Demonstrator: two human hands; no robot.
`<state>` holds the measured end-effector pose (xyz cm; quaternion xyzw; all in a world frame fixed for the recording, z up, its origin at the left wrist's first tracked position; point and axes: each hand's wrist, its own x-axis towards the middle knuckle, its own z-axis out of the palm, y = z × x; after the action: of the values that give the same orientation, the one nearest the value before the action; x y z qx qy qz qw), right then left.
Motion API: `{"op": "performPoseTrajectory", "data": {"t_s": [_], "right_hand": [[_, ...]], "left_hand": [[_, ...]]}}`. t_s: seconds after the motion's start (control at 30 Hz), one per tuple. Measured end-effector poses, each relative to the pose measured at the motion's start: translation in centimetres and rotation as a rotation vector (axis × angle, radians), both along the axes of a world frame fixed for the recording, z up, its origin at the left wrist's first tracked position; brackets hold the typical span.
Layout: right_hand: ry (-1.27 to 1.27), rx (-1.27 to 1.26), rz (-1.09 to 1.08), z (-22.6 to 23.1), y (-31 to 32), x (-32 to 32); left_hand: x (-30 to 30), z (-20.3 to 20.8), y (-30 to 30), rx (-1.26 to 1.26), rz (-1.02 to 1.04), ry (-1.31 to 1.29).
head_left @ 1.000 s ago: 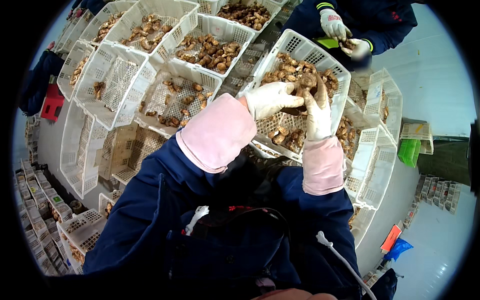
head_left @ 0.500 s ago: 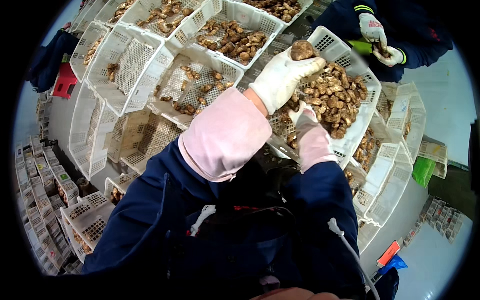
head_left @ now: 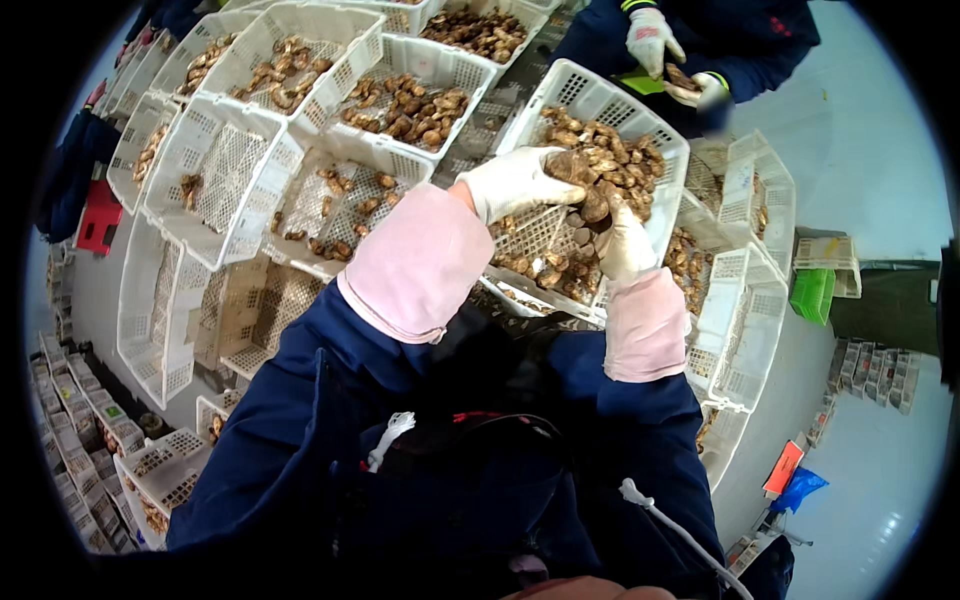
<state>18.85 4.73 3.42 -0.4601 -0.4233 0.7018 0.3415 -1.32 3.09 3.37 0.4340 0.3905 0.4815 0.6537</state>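
My left hand (head_left: pixel 520 187), in a white glove with a pink cuff, is closed around a large brown mushroom (head_left: pixel 568 168) above a white crate. My right hand (head_left: pixel 627 243), gloved the same way, is curled against another round brown mushroom (head_left: pixel 595 206) close to the left fingertips. Part of its grip is hidden behind the fingers. Below both hands, the white perforated crate (head_left: pixel 672 200) holds a heap of brown mushrooms (head_left: pixel 635 165) at its far side and a smaller group (head_left: pixel 560 275) at its near end.
To the left stand several white crates (head_left: pixel 285 165) with mushrooms in differing amounts. More stacked crates (head_left: pixel 755 275) are at the right, near a green crate (head_left: pixel 812 296). Across from me, a co-worker's gloved hands (head_left: pixel 672 65) hold a mushroom. A red stool (head_left: pixel 98 217) stands far left.
My right hand has risen from the crate's near end to meet my left hand, with a mushroom at its fingers. My left hand has come down over the crate. The whole view has shifted.
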Motion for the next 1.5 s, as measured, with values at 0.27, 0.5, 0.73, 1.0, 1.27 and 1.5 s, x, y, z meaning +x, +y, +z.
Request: {"op": "performPoseTrajectory", "data": {"t_s": [0.27, 0.5, 0.73, 1.0, 1.27, 1.5], "right_hand": [[0.066, 0.292, 0.018, -0.7, -1.4, 0.6], [0.196, 0.268, -0.270, 0.4, -1.5, 2.0], [-0.028, 0.139, -0.284, 3.6, -0.8, 14.7], [-0.376, -0.232, -0.706, -15.0, -10.9, 37.4], [-0.647, 0.052, -0.674, -20.3, -8.3, 43.3], [-0.803, 0.368, 0.039, -3.9, 4.3, 20.4]], "left_hand": [[3.2, 1.9, -1.8, -0.150, 0.136, -0.160], [5.3, 4.4, -2.1, -0.250, 0.053, 0.030], [4.1, 2.3, -1.2, -0.222, 0.133, 0.024], [5.0, 1.7, -1.3, -0.144, 0.008, 0.092], [6.2, 0.2, 0.6, -0.204, 0.131, -0.085], [5.7, 0.4, 0.6, -0.226, 0.330, -0.105]]}}
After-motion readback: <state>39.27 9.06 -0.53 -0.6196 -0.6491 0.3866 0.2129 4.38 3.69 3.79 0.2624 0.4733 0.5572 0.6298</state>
